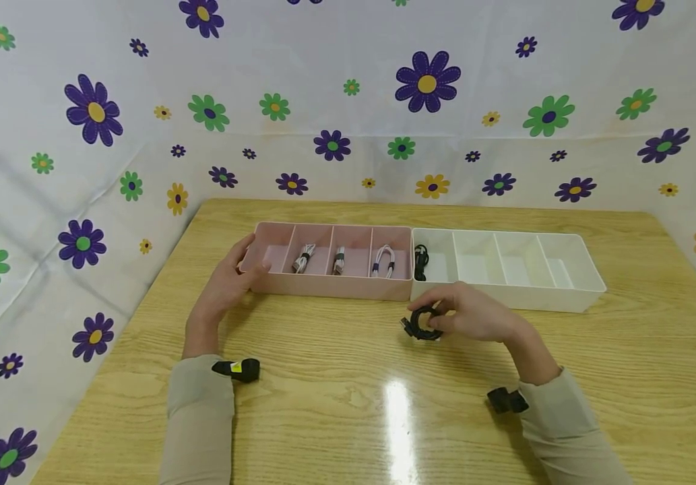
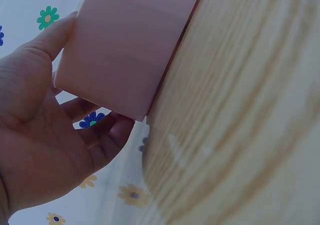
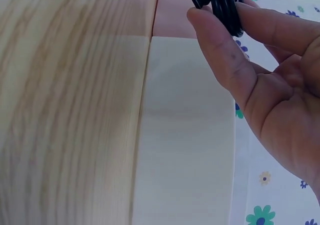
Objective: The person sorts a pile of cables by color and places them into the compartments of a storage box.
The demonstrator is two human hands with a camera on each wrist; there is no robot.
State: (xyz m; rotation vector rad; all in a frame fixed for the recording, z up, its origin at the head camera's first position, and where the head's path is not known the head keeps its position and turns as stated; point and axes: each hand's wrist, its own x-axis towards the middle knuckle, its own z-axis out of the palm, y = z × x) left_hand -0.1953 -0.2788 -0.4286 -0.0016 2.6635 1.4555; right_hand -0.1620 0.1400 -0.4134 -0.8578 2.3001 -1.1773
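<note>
My left hand grips the left end of a pink compartment box, its thumb near the front corner. In the left wrist view, its fingers curl at the end wall. Above the table, in front of the seam between the boxes, my right hand pinches a coiled black cable between thumb and fingers. The right wrist view shows the connector of this cable poking out past the thumb. A white compartment box stands end to end with the pink one.
Bundled white cables lie in several pink compartments; the leftmost one holds none. Another black cable sits in the white box's leftmost compartment. The wooden table meets a flower-patterned cloth at the back and sides.
</note>
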